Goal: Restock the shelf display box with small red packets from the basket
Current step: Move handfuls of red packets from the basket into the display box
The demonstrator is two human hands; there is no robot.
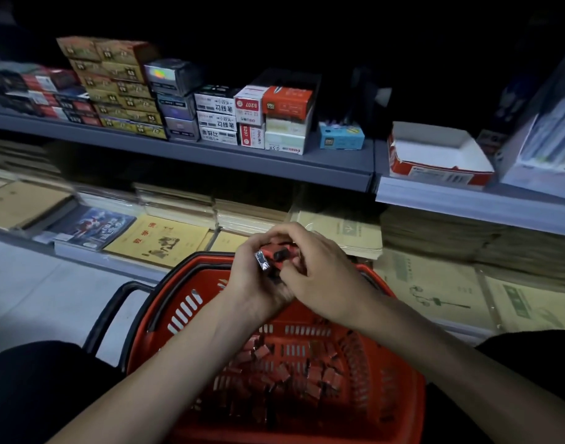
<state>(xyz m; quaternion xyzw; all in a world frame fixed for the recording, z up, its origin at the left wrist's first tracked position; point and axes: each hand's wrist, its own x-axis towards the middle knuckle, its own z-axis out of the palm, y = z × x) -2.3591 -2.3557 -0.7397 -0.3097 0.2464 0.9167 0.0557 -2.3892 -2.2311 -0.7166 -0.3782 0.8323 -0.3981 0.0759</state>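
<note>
A red plastic basket (399,389) sits in front of me between my knees, with several small red packets (294,373) loose on its bottom. Both hands are together above its far rim. My left hand (255,280) and my right hand (319,277) grip a small bundle of red packets (279,251) between them, fingers curled round it; a shiny packet end sticks out at the left. The red and white display box (441,155) stands on the upper shelf at the right, its white inside bare.
Stacks of stationery boxes (217,116) fill the upper shelf (210,155) to the left of the display box. Piles of yellow notebooks (159,238) and paper lie on the lower shelf behind the basket. The grey floor (34,293) shows at the left.
</note>
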